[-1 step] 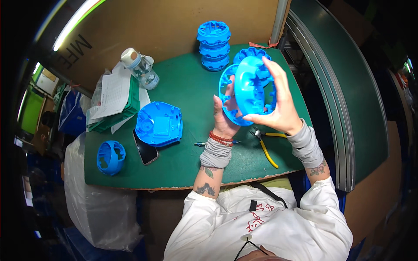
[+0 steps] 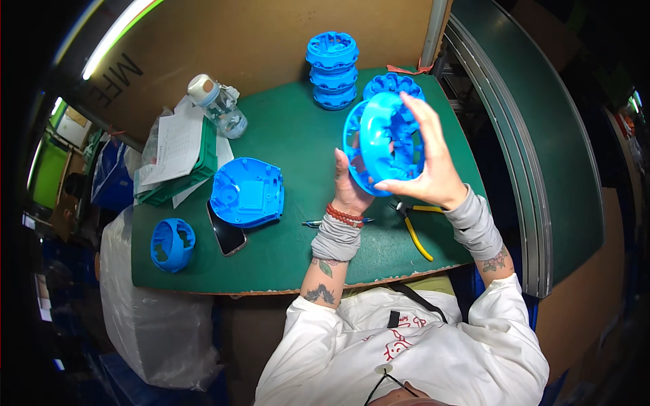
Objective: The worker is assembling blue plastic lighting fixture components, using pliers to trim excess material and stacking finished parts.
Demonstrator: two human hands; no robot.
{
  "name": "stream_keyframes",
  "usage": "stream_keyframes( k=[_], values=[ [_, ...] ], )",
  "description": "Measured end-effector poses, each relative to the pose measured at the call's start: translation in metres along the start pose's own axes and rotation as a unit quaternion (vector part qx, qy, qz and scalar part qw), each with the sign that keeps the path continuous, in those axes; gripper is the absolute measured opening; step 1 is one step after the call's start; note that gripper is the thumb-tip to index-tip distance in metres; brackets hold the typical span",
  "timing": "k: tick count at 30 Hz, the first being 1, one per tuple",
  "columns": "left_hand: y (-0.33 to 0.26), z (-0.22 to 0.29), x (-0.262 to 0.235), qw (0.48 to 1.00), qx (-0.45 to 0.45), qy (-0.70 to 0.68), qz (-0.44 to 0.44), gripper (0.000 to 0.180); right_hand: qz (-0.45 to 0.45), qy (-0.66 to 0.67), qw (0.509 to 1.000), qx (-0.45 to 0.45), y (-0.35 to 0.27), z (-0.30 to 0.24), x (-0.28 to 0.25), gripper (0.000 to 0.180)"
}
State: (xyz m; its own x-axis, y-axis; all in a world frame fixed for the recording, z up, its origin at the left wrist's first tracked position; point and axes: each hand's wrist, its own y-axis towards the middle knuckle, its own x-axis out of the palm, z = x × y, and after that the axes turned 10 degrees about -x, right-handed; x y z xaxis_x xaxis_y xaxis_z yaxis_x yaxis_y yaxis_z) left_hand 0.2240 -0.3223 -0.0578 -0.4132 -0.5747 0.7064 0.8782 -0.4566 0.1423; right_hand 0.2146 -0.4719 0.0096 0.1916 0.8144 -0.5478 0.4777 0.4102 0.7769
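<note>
Over the right part of the green table I hold two blue ring-shaped plastic parts, one against the other. My right hand (image 2: 439,174) grips the nearer blue ring (image 2: 376,139) by its edge, thumb below and fingers above. Behind it, my left hand (image 2: 353,192) supports the other blue ring (image 2: 351,162), thumb raised at its left side; the remaining left fingers are mostly hidden. Cut-outs and small tabs line the rings' inner sides. Beneath my hands lie pliers (image 2: 416,238) with yellow handles and a pen (image 2: 311,223).
Blue rings stand in a stack (image 2: 332,78) at the back, with another blue ring (image 2: 393,86) beside it. Leftward are a blue housing (image 2: 247,193), a phone (image 2: 229,238), a round blue shell (image 2: 172,245), a water bottle (image 2: 227,111) and papers (image 2: 176,145) on a green tray (image 2: 206,159).
The nearer ring has turned and shifted slightly left, so the two rings overlap more closely. My right hand has moved a little left with it.
</note>
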Motion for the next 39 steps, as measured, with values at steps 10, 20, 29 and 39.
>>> stream_keyframes(
  k=[10,20,29,39],
  values=[
    [-0.001,-0.009,-0.009,0.999,0.000,-0.018,-0.032,0.103,-0.049,-0.009,0.997,0.057,-0.011,0.003,0.023,0.109],
    [-0.002,-0.013,0.007,0.995,0.017,-0.008,-0.098,0.096,0.042,0.000,0.999,0.003,-0.027,0.007,0.033,0.109],
    [0.003,-0.019,0.022,0.985,0.067,-0.036,-0.157,0.096,0.133,0.425,0.884,0.140,-0.048,0.054,-0.002,0.054],
    [-0.004,-0.005,0.019,0.994,0.036,0.031,-0.097,0.093,0.158,0.479,0.795,0.337,-0.051,0.020,-0.028,0.037]
  ],
)
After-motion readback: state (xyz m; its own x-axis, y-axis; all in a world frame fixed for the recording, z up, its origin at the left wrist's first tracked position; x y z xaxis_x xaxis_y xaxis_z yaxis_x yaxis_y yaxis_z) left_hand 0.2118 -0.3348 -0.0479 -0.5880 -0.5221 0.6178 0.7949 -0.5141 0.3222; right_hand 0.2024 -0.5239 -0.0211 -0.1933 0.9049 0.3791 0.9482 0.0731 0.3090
